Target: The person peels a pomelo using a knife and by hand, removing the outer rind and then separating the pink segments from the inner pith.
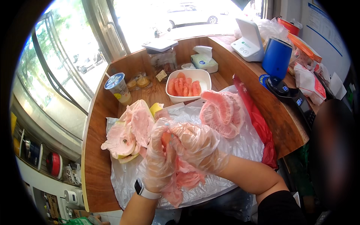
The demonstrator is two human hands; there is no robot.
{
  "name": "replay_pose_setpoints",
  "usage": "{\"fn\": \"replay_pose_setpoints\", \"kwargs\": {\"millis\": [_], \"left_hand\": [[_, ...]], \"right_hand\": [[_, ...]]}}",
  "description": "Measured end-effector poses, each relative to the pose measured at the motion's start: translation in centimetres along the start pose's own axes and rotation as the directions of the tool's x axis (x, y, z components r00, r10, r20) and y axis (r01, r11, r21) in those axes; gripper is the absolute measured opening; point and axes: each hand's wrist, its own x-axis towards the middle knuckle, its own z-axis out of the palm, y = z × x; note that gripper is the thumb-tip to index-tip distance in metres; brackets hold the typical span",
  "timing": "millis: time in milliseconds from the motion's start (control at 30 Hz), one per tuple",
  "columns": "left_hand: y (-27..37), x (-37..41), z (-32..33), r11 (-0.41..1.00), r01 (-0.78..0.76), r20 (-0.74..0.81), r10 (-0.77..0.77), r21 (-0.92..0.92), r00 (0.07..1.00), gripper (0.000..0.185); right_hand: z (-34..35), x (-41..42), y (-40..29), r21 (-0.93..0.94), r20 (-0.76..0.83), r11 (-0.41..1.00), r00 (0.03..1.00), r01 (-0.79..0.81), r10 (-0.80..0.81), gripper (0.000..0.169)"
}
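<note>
My left hand (161,157) and my right hand (195,143), both in clear plastic gloves, meet over a plastic sheet (225,174). Between their fingers is a pink pomelo segment (166,138), mostly hidden by the gloves. Below the hands lie scraps of peeled membrane (187,177). Thick pomelo rind (129,135) is heaped to the left of my left hand. Beyond my right hand rests a peeled part of the pomelo (223,112) with its segments in membrane. A white bowl (206,84) farther back holds several bare pieces of flesh (184,85).
Behind the rind stand a drink cup with a straw (119,88) and small wrapped pastries (140,81). A clear jar (163,57) and a tissue pack (204,61) line the back. A red plastic bag (254,121) runs along the right wall; a payment device (249,42) sits on the ledge.
</note>
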Motion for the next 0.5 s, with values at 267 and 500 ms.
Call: {"fn": "replay_pose_setpoints", "kwargs": {"millis": [267,500], "left_hand": [[0.85,0.30,-0.33,0.989,0.059,0.062,-0.051,-0.137,0.997,0.037],[1.15,0.05,-0.01,0.924,0.248,0.084,-0.233,-0.290,0.969,0.037]], "right_hand": [[-0.04,0.65,0.10,0.132,-0.014,0.977,0.985,-0.168,0.171,0.017],[-0.12,0.61,0.23,0.180,0.107,0.943,0.959,-0.280,0.264,0.014]]}}
